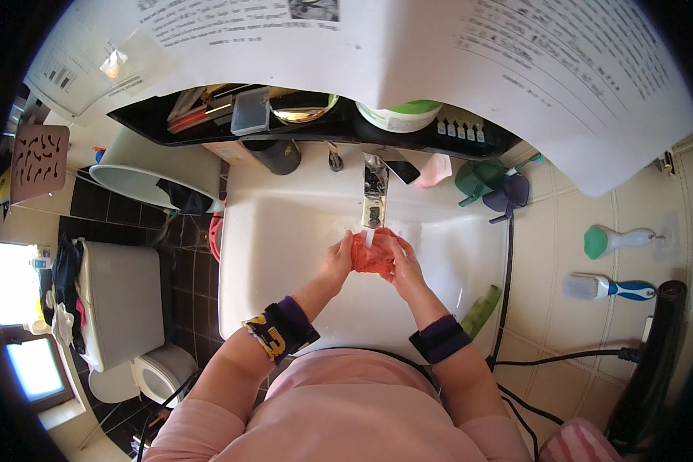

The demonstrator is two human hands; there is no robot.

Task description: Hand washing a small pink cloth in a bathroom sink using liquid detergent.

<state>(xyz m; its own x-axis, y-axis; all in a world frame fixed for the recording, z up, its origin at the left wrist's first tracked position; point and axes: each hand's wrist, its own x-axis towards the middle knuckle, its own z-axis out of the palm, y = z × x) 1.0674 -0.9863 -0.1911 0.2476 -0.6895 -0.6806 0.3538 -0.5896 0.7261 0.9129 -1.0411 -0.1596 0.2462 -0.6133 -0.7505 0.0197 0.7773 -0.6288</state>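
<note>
Between my two hands, a red cloth (pixel 373 254) is stretched over the white sink basin (pixel 277 248). A stream of water from the metal faucet (pixel 375 199) falls onto it. My left hand (pixel 339 258) grips the cloth's left edge, with the thumb on top. Gripping its right side is my right hand (pixel 405 263), whose fingers partly cover the far edge. The cloth looks wet and wrinkled. Both forearms wear dark wristbands.
Behind the faucet, a black shelf (pixel 346 136) holds several containers. Green and purple cups (pixel 505 193) stand at the basin's back right corner. A green object (pixel 482 309) lies on the right rim. Brushes (pixel 609 287) and black cables (pixel 554 358) are at the right.
</note>
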